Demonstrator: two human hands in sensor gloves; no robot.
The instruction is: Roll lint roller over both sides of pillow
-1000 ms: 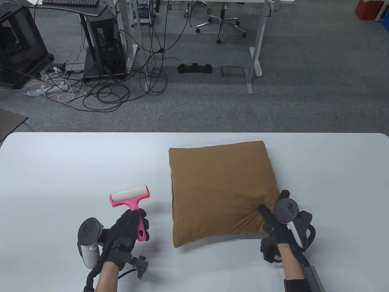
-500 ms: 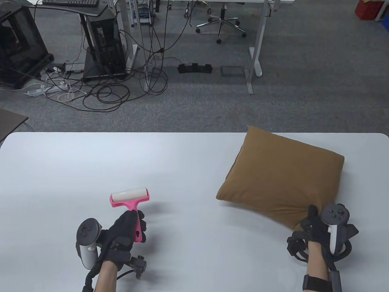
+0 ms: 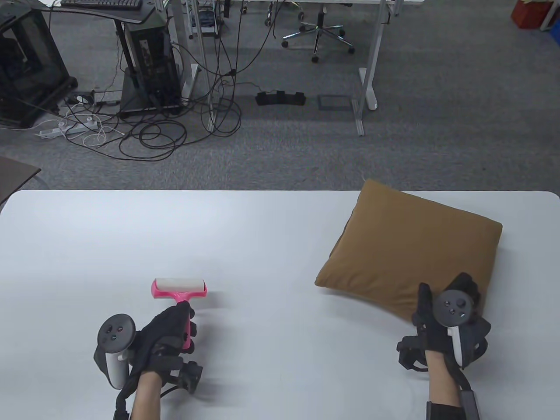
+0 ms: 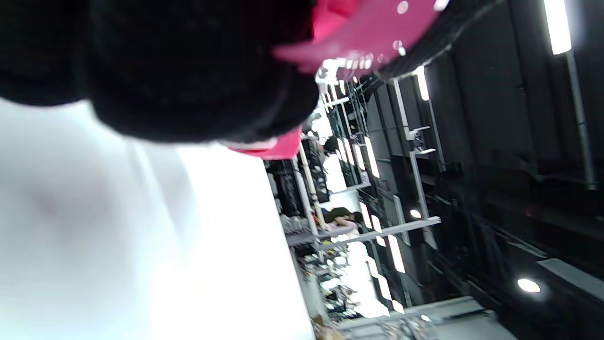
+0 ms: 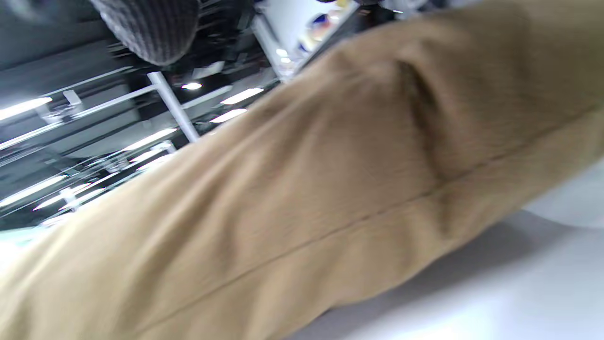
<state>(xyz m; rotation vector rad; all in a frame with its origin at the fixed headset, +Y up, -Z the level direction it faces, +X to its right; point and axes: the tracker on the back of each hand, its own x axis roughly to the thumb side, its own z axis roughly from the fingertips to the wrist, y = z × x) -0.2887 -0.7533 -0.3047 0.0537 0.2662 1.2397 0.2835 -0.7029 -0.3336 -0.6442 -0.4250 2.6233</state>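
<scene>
A brown square pillow (image 3: 415, 249) lies turned at an angle on the right of the white table (image 3: 262, 245). Its far corner reaches the table's back edge. My right hand (image 3: 444, 302) is over the pillow's near corner with thumb and fingers spread; the corner under it is hidden. In the right wrist view the pillow (image 5: 330, 189) fills the frame and one fingertip (image 5: 151, 28) hangs clear of it. My left hand (image 3: 168, 332) grips the pink handle of the lint roller (image 3: 179, 288), whose white roll sits low over the table at front left. The handle (image 4: 358, 28) shows in the left wrist view.
The table's back edge runs just behind the pillow. Beyond it are grey carpet, cables, desk legs and an office chair (image 3: 317, 33).
The pillow was dragged from the table's middle to the right and turned. Since then my right hand has opened and shifted left over the corner. My left hand has lowered the roller slightly left.
</scene>
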